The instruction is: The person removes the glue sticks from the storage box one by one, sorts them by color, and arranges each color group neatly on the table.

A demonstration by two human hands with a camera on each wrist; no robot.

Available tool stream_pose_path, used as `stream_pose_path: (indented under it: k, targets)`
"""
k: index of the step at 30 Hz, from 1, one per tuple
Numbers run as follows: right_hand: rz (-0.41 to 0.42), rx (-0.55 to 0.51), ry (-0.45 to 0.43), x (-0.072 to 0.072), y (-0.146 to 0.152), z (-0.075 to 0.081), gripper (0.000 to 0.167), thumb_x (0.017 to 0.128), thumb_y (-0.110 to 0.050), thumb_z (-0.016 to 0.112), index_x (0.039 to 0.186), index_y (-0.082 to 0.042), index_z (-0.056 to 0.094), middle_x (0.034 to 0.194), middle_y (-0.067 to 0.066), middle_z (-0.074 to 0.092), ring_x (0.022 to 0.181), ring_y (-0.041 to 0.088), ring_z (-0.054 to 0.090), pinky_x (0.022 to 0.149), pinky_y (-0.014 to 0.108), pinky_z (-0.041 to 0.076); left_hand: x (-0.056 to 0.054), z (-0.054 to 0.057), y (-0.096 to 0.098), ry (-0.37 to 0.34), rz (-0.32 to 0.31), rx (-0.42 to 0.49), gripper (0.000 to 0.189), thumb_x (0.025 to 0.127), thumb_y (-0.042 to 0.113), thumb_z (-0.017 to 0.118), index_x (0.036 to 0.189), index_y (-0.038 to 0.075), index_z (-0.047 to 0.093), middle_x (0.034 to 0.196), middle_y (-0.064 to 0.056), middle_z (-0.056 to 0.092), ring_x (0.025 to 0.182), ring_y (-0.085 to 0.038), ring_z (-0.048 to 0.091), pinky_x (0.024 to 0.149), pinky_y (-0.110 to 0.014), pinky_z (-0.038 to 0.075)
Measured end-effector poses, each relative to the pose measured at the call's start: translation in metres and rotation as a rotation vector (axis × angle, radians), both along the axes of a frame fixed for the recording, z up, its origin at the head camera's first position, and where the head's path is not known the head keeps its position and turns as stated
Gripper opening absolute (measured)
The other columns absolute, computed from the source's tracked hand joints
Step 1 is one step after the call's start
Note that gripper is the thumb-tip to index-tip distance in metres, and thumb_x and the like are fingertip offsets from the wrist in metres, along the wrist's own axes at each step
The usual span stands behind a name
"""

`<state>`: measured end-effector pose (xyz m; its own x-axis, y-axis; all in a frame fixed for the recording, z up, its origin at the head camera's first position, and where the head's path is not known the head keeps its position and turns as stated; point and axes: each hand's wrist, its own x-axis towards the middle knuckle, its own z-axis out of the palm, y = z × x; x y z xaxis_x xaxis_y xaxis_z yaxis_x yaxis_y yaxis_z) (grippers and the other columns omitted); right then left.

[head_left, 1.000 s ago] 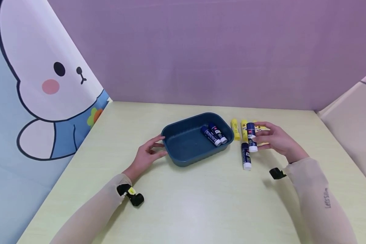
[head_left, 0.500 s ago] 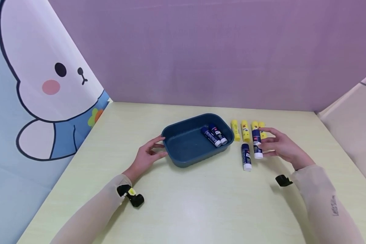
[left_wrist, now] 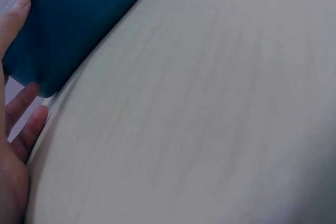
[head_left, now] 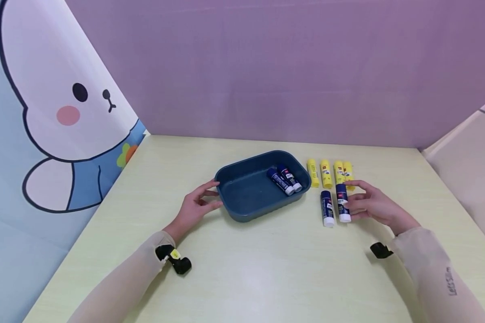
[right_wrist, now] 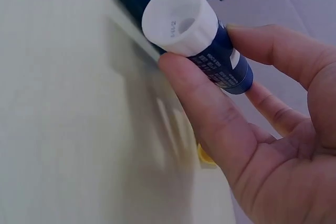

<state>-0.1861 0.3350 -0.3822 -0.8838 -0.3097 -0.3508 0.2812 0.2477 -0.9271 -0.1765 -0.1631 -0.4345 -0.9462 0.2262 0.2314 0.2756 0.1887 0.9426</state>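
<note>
One blue tube (head_left: pixel 341 202) is pinched between thumb and fingers in the right grip (head_left: pixel 375 206), the hand angled inward; just beside it lies a second blue tube (head_left: pixel 327 208) on the bench (head_left: pixel 246 273), four yellow tubes (head_left: pixel 326 174) beyond. Over left, the left grip (head_left: pixel 191 207) is spread, thumb and fingertips against the end of the tray (head_left: pixel 244 195), where two more blue tubes (head_left: pixel 280 181) lie.

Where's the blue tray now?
In the head view, the blue tray sits mid-frame on the table, left of the yellow sticks, left hand at its left end.
</note>
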Motion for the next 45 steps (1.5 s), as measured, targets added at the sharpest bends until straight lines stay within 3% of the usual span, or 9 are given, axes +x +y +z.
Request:
stream_pose_path:
  k: [3, 9, 16, 19, 24, 33, 40, 45]
  targets:
    - [0.016, -0.016, -0.014, 0.001, 0.0, -0.002, 0.055, 0.094, 0.002, 0.062, 0.136, -0.024, 0.038, 0.109, 0.011, 0.058, 0.094, 0.021, 0.066, 0.079, 0.041, 0.057, 0.006, 0.01, 0.002, 0.005, -0.005, 0.003, 0.054, 0.088, -0.003, 0.073, 0.138, -0.006, 0.053, 0.145, -0.02, 0.049, 0.115, -0.044, 0.058, 0.072, -0.023, 0.047]
    - [0.043, -0.018, -0.039, 0.002, -0.001, -0.006, 0.057, 0.094, 0.003, 0.062, 0.137, -0.024, 0.037, 0.111, 0.015, 0.055, 0.095, 0.022, 0.065, 0.08, 0.042, 0.057, 0.007, 0.01, 0.002, -0.001, -0.001, -0.003, 0.054, 0.088, -0.001, 0.073, 0.139, -0.003, 0.053, 0.148, -0.018, 0.047, 0.116, -0.041, 0.059, 0.074, -0.023, 0.047]
    - [0.067, 0.06, -0.04, 0.001, -0.004, -0.005, 0.072, 0.093, 0.002, 0.063, 0.149, 0.0, 0.018, 0.113, 0.018, 0.048, 0.094, 0.021, 0.062, 0.083, 0.042, 0.056, 0.006, 0.009, 0.003, -0.004, 0.0, -0.002, 0.055, 0.088, -0.002, 0.073, 0.139, -0.004, 0.053, 0.147, -0.018, 0.048, 0.115, -0.041, 0.059, 0.072, -0.022, 0.046]
    - [0.089, 0.115, -0.044, -0.001, -0.007, -0.004, 0.074, 0.092, 0.001, 0.063, 0.149, 0.004, 0.016, 0.109, 0.017, 0.046, 0.092, 0.021, 0.061, 0.083, 0.041, 0.056, 0.005, 0.009, 0.003, -0.001, -0.002, -0.003, 0.054, 0.088, -0.001, 0.073, 0.139, -0.004, 0.053, 0.146, -0.018, 0.049, 0.115, -0.041, 0.059, 0.072, -0.022, 0.046]
    - [0.111, 0.189, -0.096, -0.006, -0.01, 0.0, 0.075, 0.092, -0.003, 0.064, 0.15, 0.003, 0.016, 0.109, 0.018, 0.051, 0.091, 0.024, 0.063, 0.083, 0.04, 0.056, 0.003, 0.008, 0.003, 0.004, -0.007, 0.0, 0.054, 0.088, -0.001, 0.073, 0.139, -0.004, 0.054, 0.145, -0.019, 0.05, 0.114, -0.041, 0.06, 0.073, -0.023, 0.046]
    - [0.101, 0.177, -0.134, -0.008, -0.007, -0.001, 0.077, 0.093, -0.005, 0.063, 0.15, 0.002, 0.013, 0.112, 0.018, 0.059, 0.09, 0.024, 0.065, 0.082, 0.04, 0.056, 0.004, 0.009, 0.003, 0.011, -0.009, 0.008, 0.054, 0.087, -0.004, 0.073, 0.137, -0.006, 0.053, 0.145, -0.02, 0.049, 0.113, -0.044, 0.059, 0.073, -0.023, 0.047]
    - [0.106, 0.158, -0.126, -0.007, -0.005, -0.001, 0.078, 0.094, -0.005, 0.062, 0.152, 0.002, 0.01, 0.113, 0.019, 0.058, 0.092, 0.024, 0.065, 0.084, 0.04, 0.056, -0.011, -0.017, -0.001, 0.004, -0.007, 0.007, 0.057, 0.087, -0.006, 0.073, 0.14, -0.004, 0.052, 0.147, -0.018, 0.048, 0.115, -0.043, 0.059, 0.072, -0.023, 0.048]
    - [0.119, 0.149, -0.101, -0.007, 0.0, 0.0, 0.077, 0.096, -0.006, 0.061, 0.153, 0.004, 0.009, 0.111, 0.017, 0.061, 0.094, 0.025, 0.066, 0.085, 0.041, 0.056, -0.013, -0.022, -0.003, 0.017, -0.003, 0.018, 0.057, 0.087, -0.002, 0.074, 0.14, 0.001, 0.054, 0.146, -0.014, 0.05, 0.114, -0.04, 0.06, 0.072, -0.022, 0.047]
